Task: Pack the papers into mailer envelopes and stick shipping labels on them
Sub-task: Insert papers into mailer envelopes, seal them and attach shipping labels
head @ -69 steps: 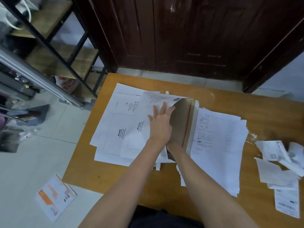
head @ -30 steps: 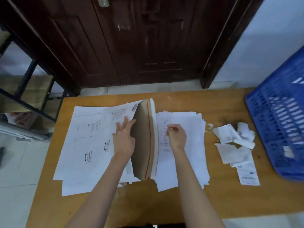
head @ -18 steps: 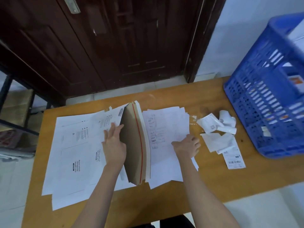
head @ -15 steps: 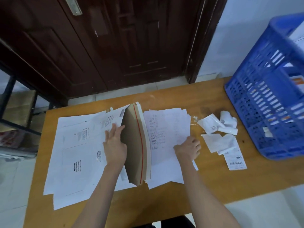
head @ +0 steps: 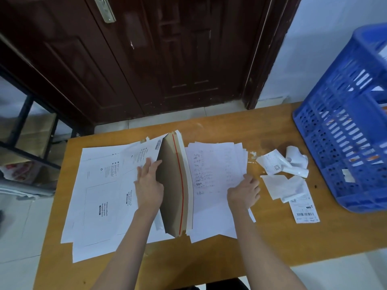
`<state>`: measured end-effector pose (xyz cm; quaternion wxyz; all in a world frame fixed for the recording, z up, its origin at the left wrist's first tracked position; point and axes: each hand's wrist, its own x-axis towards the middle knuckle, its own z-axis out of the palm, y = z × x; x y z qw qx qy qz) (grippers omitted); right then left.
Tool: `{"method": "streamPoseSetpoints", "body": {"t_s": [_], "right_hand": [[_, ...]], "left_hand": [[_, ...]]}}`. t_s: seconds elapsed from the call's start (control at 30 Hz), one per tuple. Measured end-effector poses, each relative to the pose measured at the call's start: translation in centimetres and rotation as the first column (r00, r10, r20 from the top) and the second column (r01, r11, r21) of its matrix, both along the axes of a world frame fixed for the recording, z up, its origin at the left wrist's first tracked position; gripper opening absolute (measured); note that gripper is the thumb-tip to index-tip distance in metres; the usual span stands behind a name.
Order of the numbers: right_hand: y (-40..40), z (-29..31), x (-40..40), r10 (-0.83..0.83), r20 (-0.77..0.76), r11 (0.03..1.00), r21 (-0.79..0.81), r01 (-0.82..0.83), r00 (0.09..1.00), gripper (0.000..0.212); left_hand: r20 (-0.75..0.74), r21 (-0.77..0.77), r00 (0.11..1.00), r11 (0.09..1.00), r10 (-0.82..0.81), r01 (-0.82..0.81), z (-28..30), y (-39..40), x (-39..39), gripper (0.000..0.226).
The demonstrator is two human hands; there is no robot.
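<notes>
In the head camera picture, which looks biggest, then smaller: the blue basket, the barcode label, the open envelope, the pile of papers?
1. blue basket, though cut off by the picture's edge
2. pile of papers and open envelope: look about alike, too close to rank
3. barcode label, smallest

- The table (head: 272, 237) is finished in an orange-brown wood tone.
- The mailer envelopes (head: 100, 195) are white, printed with black text and thin grey outline boxes.
- The raised flap (head: 173, 191) is brown on its inner face, crossed by a thin red line and edged with a cream strip.
- The papers (head: 211, 170) are white, marked with faint grey handwriting.
- The crumpled slips (head: 282, 164) are white with small dark print.
- The shipping label (head: 304, 210) is white with a black barcode.
- The crate (head: 343, 130) is bright blue, patterned with rows of slots.
- The door (head: 167, 55) is dark reddish-brown and panelled.
- The wall (head: 314, 49) is pale bluish-white.
</notes>
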<state>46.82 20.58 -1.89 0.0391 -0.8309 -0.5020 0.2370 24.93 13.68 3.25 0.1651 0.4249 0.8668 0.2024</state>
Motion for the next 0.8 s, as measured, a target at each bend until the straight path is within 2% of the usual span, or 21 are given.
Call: {"method": "streamPoseSetpoints", "body": {"t_s": [0.1, 0.23, 0.3, 0.4, 0.63, 0.77, 0.8], "right_hand": [[0.1, 0.2, 0.5, -0.038, -0.124, 0.999, 0.004, 0.039, 0.992, 0.052], [0.4, 1.3, 0.8, -0.092, -0.282, 0.996, -0.033, 0.086, 0.955, 0.030], [1.1, 2.5, 0.6, -0.105, -0.276, 0.994, -0.050, 0.095, 0.955, 0.031], [2.4, 4.7, 0.5, -0.046, -0.187, 0.998, -0.043, 0.038, 0.981, 0.043], [4.8, 9.2, -0.4, 0.044, -0.255, 0.999, 0.018, -0.041, 0.966, 0.046], [5.0, 11.1, -0.4, 0.049, -0.269, 0.994, 0.103, -0.022, 0.962, 0.009], [5.2, 11.5, -0.4, 0.039, -0.281, 0.993, 0.119, -0.006, 0.959, 0.006]], "left_hand": [[0.008, -0.012, 1.000, 1.000, 0.007, -0.007, 0.0, 0.0, -0.1, 0.063], [-0.003, -0.008, 1.000, 1.000, 0.009, -0.009, -0.1, 0.0, 0.0, 0.064], [-0.022, -0.010, 1.000, 1.000, 0.007, -0.007, -0.1, 0.0, 0.1, 0.065], [-0.045, -0.022, 0.999, 1.000, 0.001, -0.001, -0.1, 0.0, 0.2, 0.063], [-0.082, -0.065, 0.997, 0.998, -0.007, 0.001, -0.1, 0.0, -0.3, 0.063], [-0.081, -0.099, 0.997, 0.995, 0.019, -0.027, 0.0, -0.3, -1.4, 0.063], [-0.083, -0.102, 0.996, 0.994, 0.019, -0.028, 0.0, -0.4, -1.7, 0.063]]}}
